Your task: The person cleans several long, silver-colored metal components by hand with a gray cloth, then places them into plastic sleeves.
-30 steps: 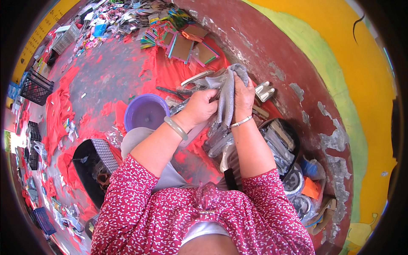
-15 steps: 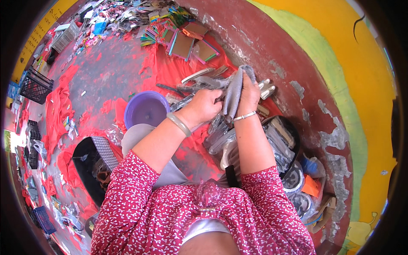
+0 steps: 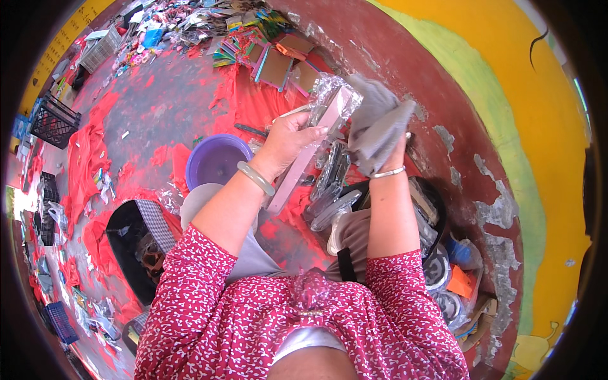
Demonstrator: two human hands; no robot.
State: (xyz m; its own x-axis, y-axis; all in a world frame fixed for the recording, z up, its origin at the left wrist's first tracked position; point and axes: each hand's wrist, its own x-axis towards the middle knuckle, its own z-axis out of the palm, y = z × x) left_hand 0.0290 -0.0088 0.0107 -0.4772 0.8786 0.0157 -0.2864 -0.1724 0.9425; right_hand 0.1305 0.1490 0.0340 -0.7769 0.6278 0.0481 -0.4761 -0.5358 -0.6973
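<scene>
My left hand (image 3: 286, 142) is closed on a long, flat pink strip (image 3: 310, 151) in clear plastic wrap, held at a slant with its upper end away from me. Its thumb lies across the strip. In my right hand (image 3: 398, 156) is a grey cloth (image 3: 379, 120), bunched and hanging over most of the fingers. Cloth and strip are close together at the far end. Below them, between my arms, several long plastic-wrapped items (image 3: 335, 206) lie in a pile. A purple basin (image 3: 190, 166) stands left of my left forearm.
A black tub (image 3: 444, 218) of wrapped items stands by my right forearm, near clear-bagged goods (image 3: 437, 269). At my left is an open black case (image 3: 123, 253). Flat brown boards with coloured edges (image 3: 275, 68) lie beyond, beside the red wall (image 3: 405, 69). A black crate (image 3: 56, 121) sits far left.
The pink wrapped strip has come into view in my left hand. My right hand has shifted right with the grey cloth, which is now spread wider.
</scene>
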